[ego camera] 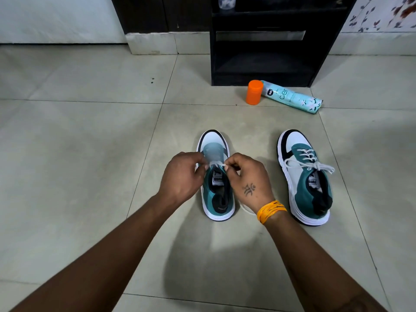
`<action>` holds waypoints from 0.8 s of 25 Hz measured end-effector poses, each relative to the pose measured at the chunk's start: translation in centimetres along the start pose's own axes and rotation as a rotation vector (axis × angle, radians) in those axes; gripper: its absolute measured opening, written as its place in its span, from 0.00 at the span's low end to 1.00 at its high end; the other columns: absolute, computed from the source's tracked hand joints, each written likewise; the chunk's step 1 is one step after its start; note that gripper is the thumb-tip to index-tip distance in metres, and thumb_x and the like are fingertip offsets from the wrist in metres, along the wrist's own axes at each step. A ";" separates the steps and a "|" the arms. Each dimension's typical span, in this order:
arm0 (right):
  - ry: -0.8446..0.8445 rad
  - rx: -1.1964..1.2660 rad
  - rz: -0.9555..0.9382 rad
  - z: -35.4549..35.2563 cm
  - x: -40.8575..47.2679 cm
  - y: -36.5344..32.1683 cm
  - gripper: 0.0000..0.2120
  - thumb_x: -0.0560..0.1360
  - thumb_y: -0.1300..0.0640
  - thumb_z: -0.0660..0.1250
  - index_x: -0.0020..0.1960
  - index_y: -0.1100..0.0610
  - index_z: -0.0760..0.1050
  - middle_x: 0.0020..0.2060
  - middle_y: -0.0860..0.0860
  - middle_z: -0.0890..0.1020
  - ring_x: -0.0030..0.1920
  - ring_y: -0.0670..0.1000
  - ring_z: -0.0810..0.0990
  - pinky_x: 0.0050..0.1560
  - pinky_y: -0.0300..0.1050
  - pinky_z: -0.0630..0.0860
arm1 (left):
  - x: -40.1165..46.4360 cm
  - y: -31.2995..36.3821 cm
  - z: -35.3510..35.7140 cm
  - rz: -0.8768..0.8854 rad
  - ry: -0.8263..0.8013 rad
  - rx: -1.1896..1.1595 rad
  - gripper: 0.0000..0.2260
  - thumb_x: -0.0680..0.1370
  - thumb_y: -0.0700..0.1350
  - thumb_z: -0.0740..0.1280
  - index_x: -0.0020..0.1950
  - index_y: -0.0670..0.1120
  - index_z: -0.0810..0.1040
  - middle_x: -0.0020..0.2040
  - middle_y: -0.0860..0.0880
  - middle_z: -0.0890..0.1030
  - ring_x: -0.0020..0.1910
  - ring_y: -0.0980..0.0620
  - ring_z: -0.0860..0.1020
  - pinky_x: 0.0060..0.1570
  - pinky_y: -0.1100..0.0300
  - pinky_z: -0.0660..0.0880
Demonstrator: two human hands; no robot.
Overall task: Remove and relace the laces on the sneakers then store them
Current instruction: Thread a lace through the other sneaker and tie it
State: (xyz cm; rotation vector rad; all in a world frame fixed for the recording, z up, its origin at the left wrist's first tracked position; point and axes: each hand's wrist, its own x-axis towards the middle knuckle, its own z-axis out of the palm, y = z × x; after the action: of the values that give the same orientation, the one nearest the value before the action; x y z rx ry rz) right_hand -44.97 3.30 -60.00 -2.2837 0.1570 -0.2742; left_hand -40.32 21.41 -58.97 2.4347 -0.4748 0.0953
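Observation:
Two teal, white and black sneakers stand on the tiled floor, toes pointing away from me. The left sneaker (217, 176) shows a bare tongue with only a short stretch of white lace (216, 164) across its top eyelets. My left hand (181, 176) pinches one end of that lace, and my right hand (247, 179) pinches the other end. A loop of the same lace lies on the floor under my right wrist. The right sneaker (304, 176) is fully laced, with a white bow (315, 165) tied on it.
An orange-capped teal spray can (290, 97) lies on the floor behind the sneakers. A black shelf unit (263, 41) stands against the far wall, with a bottle (227, 2) on its top shelf. Open tile stretches to the left.

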 end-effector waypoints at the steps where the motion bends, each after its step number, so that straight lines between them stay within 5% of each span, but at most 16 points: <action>1: 0.002 0.004 -0.008 -0.1 0.0 0.3 0.02 0.76 0.55 0.67 0.47 0.51 0.79 0.42 0.44 0.84 0.43 0.49 0.82 0.46 0.52 0.80 | -0.2 -0.2 0.0 0.015 -0.003 -0.030 0.06 0.77 0.47 0.66 0.47 0.49 0.82 0.45 0.54 0.85 0.47 0.49 0.80 0.48 0.50 0.78; 6: -0.007 -0.031 0.059 0.0 -0.6 1.0 0.02 0.77 0.54 0.68 0.46 0.51 0.79 0.40 0.44 0.84 0.41 0.49 0.81 0.44 0.52 0.80 | -0.6 -0.4 0.0 0.054 -0.061 0.114 0.03 0.79 0.43 0.65 0.47 0.44 0.75 0.39 0.47 0.81 0.36 0.44 0.76 0.38 0.47 0.75; 10: -0.008 0.009 0.110 0.1 -0.7 0.6 0.02 0.77 0.54 0.69 0.46 0.51 0.79 0.39 0.45 0.84 0.41 0.50 0.82 0.45 0.51 0.80 | -0.4 -0.1 -0.2 0.031 -0.098 0.111 0.02 0.81 0.41 0.63 0.49 0.46 0.70 0.34 0.51 0.76 0.32 0.46 0.73 0.33 0.51 0.70; 16: 0.011 0.047 0.250 -2.1 -0.4 -1.2 0.03 0.75 0.56 0.68 0.46 0.49 0.79 0.34 0.45 0.82 0.35 0.43 0.78 0.36 0.36 0.71 | 0.3 0.4 -2.5 -0.234 -0.211 -0.291 0.03 0.83 0.45 0.66 0.51 0.49 0.79 0.34 0.50 0.76 0.33 0.53 0.73 0.36 0.56 0.75; 20: -0.025 0.260 0.298 -3.2 0.5 -3.2 0.04 0.71 0.53 0.67 0.41 0.48 0.80 0.35 0.48 0.84 0.38 0.52 0.84 0.45 0.49 0.81 | 1.3 2.3 -4.6 -0.437 -0.182 -0.575 0.07 0.82 0.41 0.67 0.49 0.42 0.84 0.35 0.47 0.78 0.31 0.53 0.72 0.35 0.58 0.76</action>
State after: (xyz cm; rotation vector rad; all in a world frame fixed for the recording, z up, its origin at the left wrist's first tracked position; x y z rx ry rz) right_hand -45.22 3.02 -55.47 -1.9736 0.4190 -0.1029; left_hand -39.65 22.15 -53.80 1.9266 -0.0222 -0.3981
